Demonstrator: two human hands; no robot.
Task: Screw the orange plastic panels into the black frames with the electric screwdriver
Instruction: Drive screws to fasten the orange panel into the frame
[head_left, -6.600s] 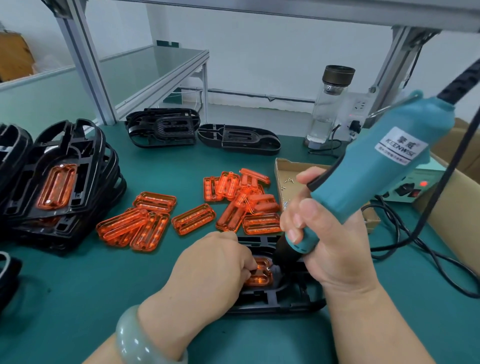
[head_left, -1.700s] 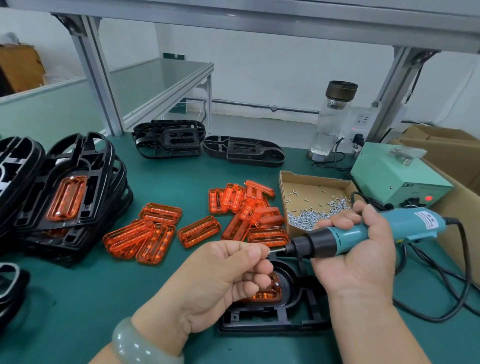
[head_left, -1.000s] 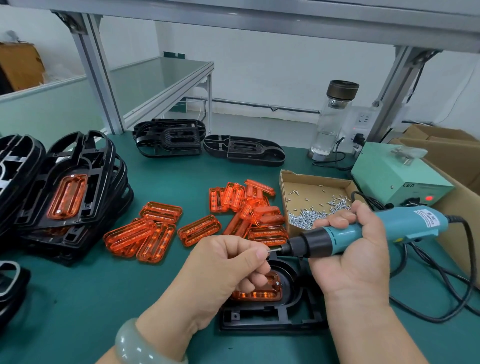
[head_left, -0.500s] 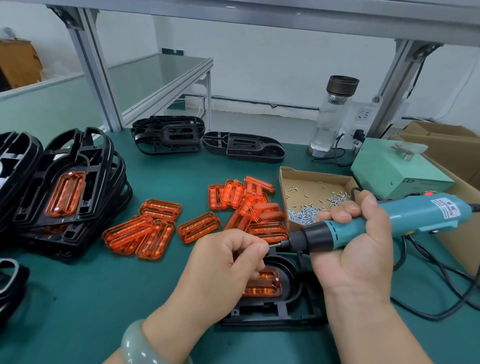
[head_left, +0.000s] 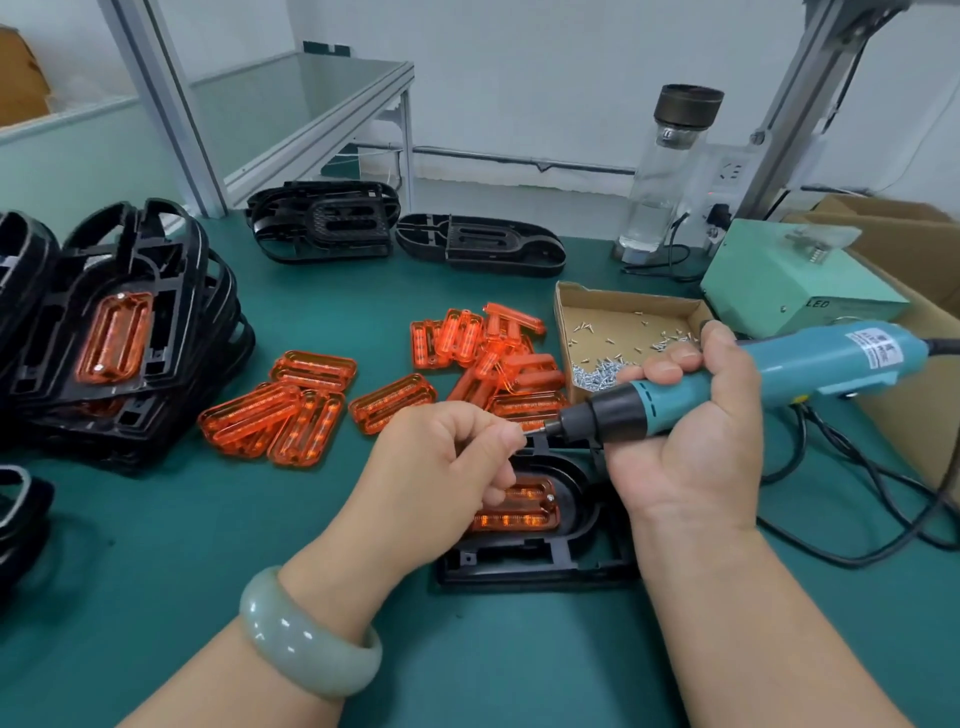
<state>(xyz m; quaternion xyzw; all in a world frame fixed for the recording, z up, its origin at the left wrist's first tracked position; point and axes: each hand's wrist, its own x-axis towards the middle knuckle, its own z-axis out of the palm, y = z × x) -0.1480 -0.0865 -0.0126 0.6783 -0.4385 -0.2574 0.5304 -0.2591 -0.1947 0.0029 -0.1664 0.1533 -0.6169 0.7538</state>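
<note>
The left hand (head_left: 447, 467) covers the left half of the orange panel (head_left: 527, 506), which sits in the black frame (head_left: 540, 564) lying flat on the green table (head_left: 156, 545), near the middle. Its fingers are curled, with the thumb pressed to the forefinger right at the metal tip of the screwdriver (head_left: 779, 369). What they pinch is too small to make out. The right hand (head_left: 691, 457) wraps all its fingers round the screwdriver, held almost level above the frame, and hides the frame's right side. The tool's rear end is cut off by the right edge (the stack of frames (head_left: 130, 338) is cut at the left edge too). One screw head (head_left: 549, 498) shows in the panel's right end. Loose panels (head_left: 311, 410) lie just behind the left hand, the screw box (head_left: 613, 306) behind the tool, and cables (head_left: 803, 439) to the right of the wrist. Bare table is open to the left of the frame.
</note>
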